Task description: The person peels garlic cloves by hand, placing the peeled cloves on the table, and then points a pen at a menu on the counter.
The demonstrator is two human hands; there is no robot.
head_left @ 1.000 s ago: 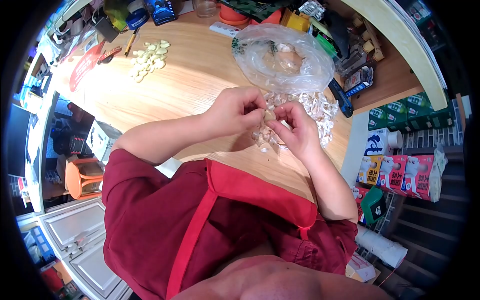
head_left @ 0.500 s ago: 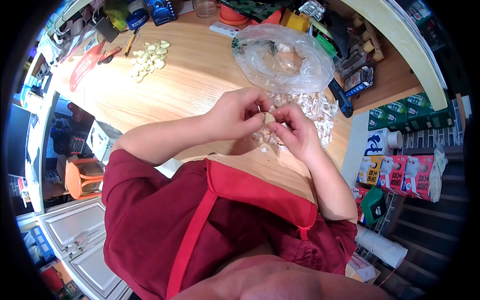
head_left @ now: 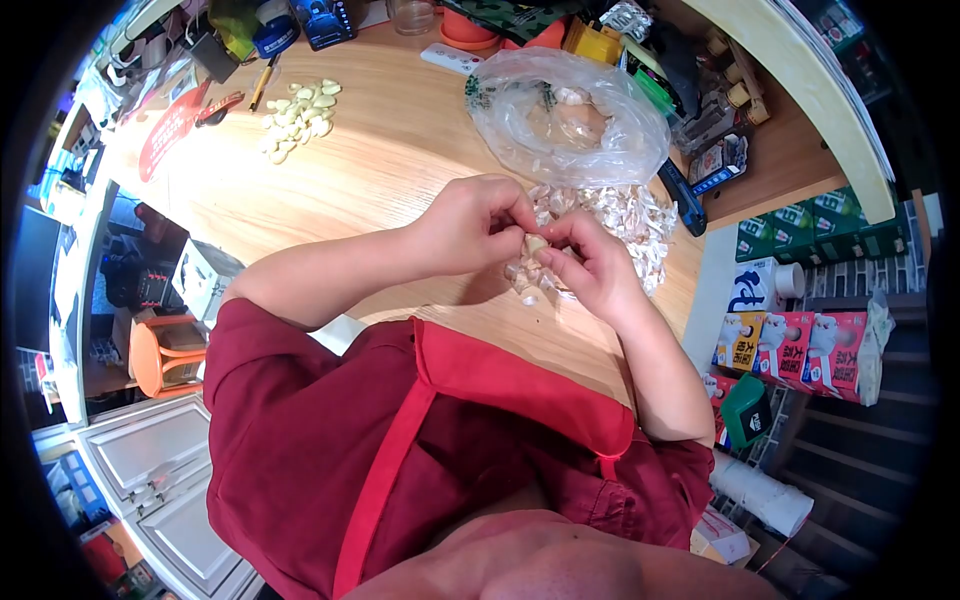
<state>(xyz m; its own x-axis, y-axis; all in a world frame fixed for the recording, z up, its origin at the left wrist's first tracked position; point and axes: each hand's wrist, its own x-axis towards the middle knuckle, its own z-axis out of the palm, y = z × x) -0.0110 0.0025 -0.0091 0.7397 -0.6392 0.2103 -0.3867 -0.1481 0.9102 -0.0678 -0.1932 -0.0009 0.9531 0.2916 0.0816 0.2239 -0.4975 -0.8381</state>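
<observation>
A garlic clove point(head_left: 537, 243) sits between my two hands above the table. My left hand point(head_left: 480, 225) pinches at its upper edge with thumb and forefinger. On the other side, my right hand point(head_left: 598, 265) grips the clove between thumb and fingers. Part of the clove is covered by the fingertips. Under and behind the hands lies a spread of papery garlic skins point(head_left: 640, 225). Farther left on the table is a heap of peeled garlic cloves point(head_left: 298, 122). A clear plastic bag point(head_left: 490, 130) with garlic inside lies beyond the skins.
The wooden table point(head_left: 390, 130) reaches back to clutter along its far edge. A red fan-shaped sheet point(head_left: 170, 130) and a yellow pen point(head_left: 263, 84) lie at left. A dark-handled cutter point(head_left: 682, 197) lies right of the skins, and a white remote point(head_left: 450, 58) is behind.
My left fingers have closed in slightly at the top of the clove, and the clove has turned a little. The things on the table have stayed put.
</observation>
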